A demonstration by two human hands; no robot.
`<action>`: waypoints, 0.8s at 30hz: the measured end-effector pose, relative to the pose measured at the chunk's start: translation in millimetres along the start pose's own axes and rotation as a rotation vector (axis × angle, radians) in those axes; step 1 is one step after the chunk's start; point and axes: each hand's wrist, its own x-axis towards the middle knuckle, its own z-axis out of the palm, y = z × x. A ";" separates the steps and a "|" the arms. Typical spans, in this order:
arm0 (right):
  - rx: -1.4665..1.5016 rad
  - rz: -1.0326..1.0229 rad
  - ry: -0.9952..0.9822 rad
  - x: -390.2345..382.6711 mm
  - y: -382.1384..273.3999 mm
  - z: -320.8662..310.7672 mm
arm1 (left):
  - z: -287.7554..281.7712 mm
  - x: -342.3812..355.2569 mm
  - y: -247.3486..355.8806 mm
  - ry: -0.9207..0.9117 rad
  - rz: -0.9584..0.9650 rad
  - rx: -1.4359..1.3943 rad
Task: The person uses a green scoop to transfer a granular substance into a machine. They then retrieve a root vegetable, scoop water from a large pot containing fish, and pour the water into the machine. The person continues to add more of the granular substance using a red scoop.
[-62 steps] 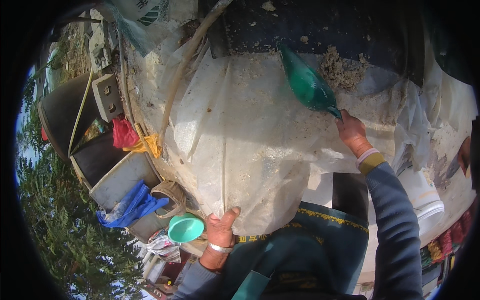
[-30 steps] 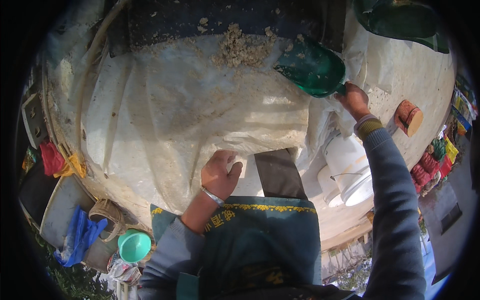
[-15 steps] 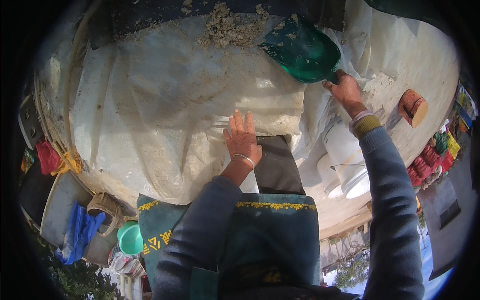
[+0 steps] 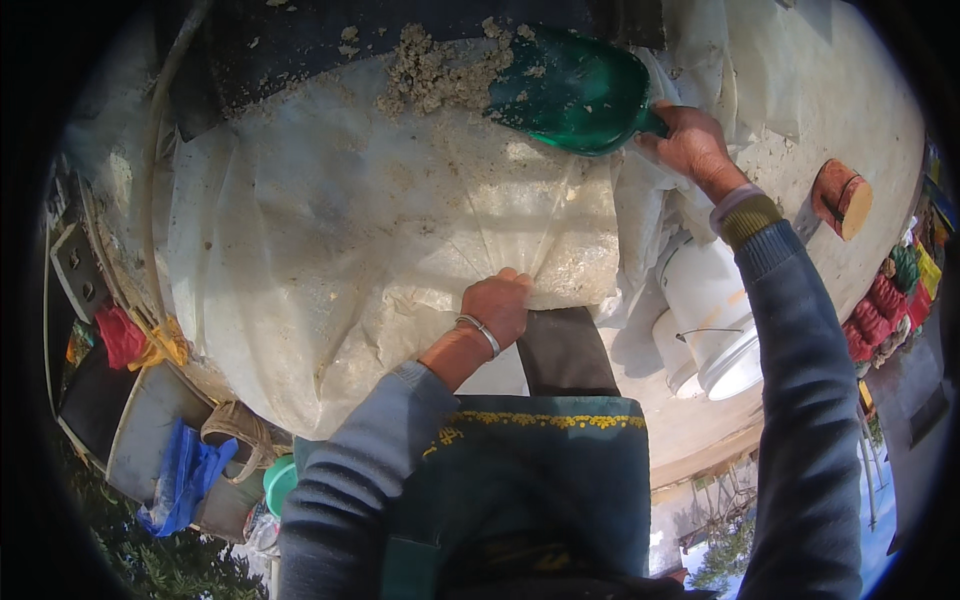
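My left hand point(image 4: 497, 305) is closed on the near edge of a translucent plastic sheet point(image 4: 300, 215), and creases fan out from its fingers. A bracelet circles that wrist. My right hand point(image 4: 692, 145) grips the short handle of a dark green scoop point(image 4: 585, 100), whose mouth points left. The scoop's lip meets a pile of grey-brown crumbly material point(image 4: 435, 75) lying at the sheet's far side. A few crumbs stick inside the scoop. Below my left hand a dark flat strip point(image 4: 568, 352) shows from under the sheet's edge.
White buckets point(image 4: 705, 310) stand to the right of the sheet. Farther right is a reddish wooden block point(image 4: 841, 200). A dark sheet point(image 4: 290, 60) lies beyond the plastic. At the lower left are a woven basket point(image 4: 237, 437), a blue bag point(image 4: 185, 475) and a green basin point(image 4: 281, 484).
My left hand lay flat with fingers spread; now it is closed on the sheet's edge, pulling up creases. The scoop has shifted slightly left and farther away, against the pile.
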 end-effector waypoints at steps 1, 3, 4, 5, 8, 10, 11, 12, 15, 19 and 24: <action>-0.043 0.005 -0.015 3.7 -6.5 -1.9 | 1.8 1.9 2.9 0.007 0.011 -0.022; -0.072 -0.018 -0.044 6.5 -16.6 -6.3 | 8.7 8.5 3.6 -0.065 -0.005 -0.014; -0.074 -0.017 -0.064 7.0 -21.5 -7.0 | 14.6 13.0 3.1 -0.078 -0.011 -0.015; -0.068 -0.043 -0.060 6.2 -25.9 -6.6 | 21.3 16.8 2.2 -0.104 -0.018 -0.026; -0.038 0.020 -0.118 -0.6 -42.4 6.1 | 40.0 25.1 -3.3 -0.071 0.053 -0.104; -0.002 -0.026 -0.051 -2.2 -55.3 19.9 | 48.7 26.6 -6.5 -0.033 0.057 -0.098; 0.003 -0.016 -0.053 -2.1 -61.0 26.1 | 51.4 26.0 -8.1 -0.016 0.066 -0.101; -0.003 -0.042 -0.046 0.4 -65.0 30.1 | 52.7 25.0 -10.5 -0.036 0.043 -0.101; -0.025 -0.043 -0.085 9.3 -76.2 37.7 | 51.2 23.4 -15.1 -0.047 0.030 -0.113; 0.058 -0.036 -0.068 6.2 -95.5 48.1 | 44.2 23.1 -10.0 -0.086 0.016 -0.121; 0.117 -0.070 -0.033 14.1 -126.7 58.5 | 27.3 17.8 -0.5 -0.195 -0.035 -0.073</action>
